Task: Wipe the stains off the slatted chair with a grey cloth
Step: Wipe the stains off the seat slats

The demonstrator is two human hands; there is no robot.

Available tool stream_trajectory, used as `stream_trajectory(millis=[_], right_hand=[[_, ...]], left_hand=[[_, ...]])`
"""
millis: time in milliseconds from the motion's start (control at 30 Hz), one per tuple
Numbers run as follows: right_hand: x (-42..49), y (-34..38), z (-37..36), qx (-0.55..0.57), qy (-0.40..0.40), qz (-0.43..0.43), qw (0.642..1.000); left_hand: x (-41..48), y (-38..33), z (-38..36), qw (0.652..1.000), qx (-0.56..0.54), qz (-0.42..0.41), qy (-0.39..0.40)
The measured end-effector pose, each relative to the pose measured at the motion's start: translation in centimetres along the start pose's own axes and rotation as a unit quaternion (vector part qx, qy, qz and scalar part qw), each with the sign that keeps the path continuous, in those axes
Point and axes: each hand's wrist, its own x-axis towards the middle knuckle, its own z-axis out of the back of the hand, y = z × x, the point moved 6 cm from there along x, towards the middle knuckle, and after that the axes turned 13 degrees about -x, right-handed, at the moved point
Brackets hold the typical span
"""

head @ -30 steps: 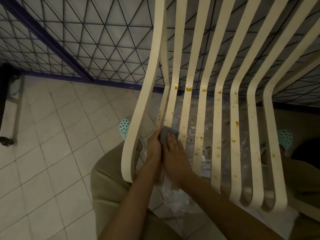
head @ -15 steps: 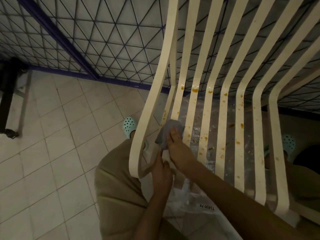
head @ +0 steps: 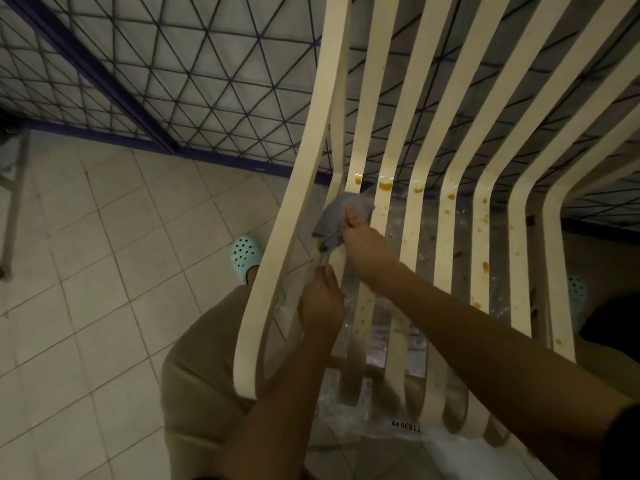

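A cream slatted chair (head: 446, 140) fills the middle and right of the view, its slats dotted with orange-brown stains (head: 385, 184), thickest at the bend between seat and back. My right hand (head: 363, 242) grips a grey cloth (head: 337, 216) and presses it on the second slat from the left, just below the bend. My left hand (head: 320, 303) holds the same slat lower down on the seat, fingers curled round it.
Clear plastic sheeting with a printed label (head: 406, 427) lies under the seat. Pale floor tiles (head: 86, 271) spread to the left. A wire-mesh panel with a dark blue frame (head: 166, 81) stands behind the chair. My turquoise clog (head: 245, 252) shows beside the left arm rail.
My right hand has slid the cloth up the slat from mid-seat to just under the bend. My left hand has dropped back toward the front of the seat.
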Motion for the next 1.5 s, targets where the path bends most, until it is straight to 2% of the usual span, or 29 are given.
stream_trajectory(millis=[100,267,367,533,667,833,1033,1133,1233,1300,1500], right_hand=[[1.4,-0.7,-0.2,-0.009,0.012,0.014,1.000],[5.0,-4.9,2.8,-0.022,-0.002,-0.021,1.000],[5.7,-4.4,3.5,-0.017,-0.013,-0.028,0.999],[3.1,-2.2,-0.8,-0.018,0.037,-0.022,0.999],[0.7,-0.5,-0.9,-0.078,0.050,0.038,0.995],[1.8,-1.9,0.0,-0.115,0.037,0.021,0.993],[5.6,-5.1,3.1,-0.068,0.037,-0.004,0.997],[6.7,-5.1,4.2,-0.052,-0.009,-0.002,0.999],[7.1,-4.6,3.3,-0.028,-0.019,-0.004,0.999],[6.9,-4.4,2.3,-0.016,-0.006,-0.017,1.000],[4.3,-3.2,0.5,-0.094,0.041,-0.005,0.995]], left_hand=[[-0.5,1.3,-0.5,1.000,-0.007,0.025,0.004],[1.3,-1.5,-2.6,1.000,-0.012,0.003,0.013],[2.3,-1.8,-2.2,1.000,-0.010,0.000,0.008],[2.3,0.2,-1.5,1.000,-0.015,0.021,-0.005],[2.5,0.1,-1.3,0.999,-0.033,0.016,-0.015],[2.3,-1.2,-1.4,0.999,-0.037,0.021,-0.002],[1.1,-2.2,-1.6,0.998,-0.054,0.013,0.012],[0.9,-2.0,-1.4,0.998,-0.054,0.018,0.011],[1.5,-1.6,-1.1,0.998,-0.045,0.034,0.003],[1.5,-1.5,-1.2,0.998,-0.044,0.046,0.002],[2.1,-1.3,-1.0,0.996,-0.076,0.048,-0.018]])
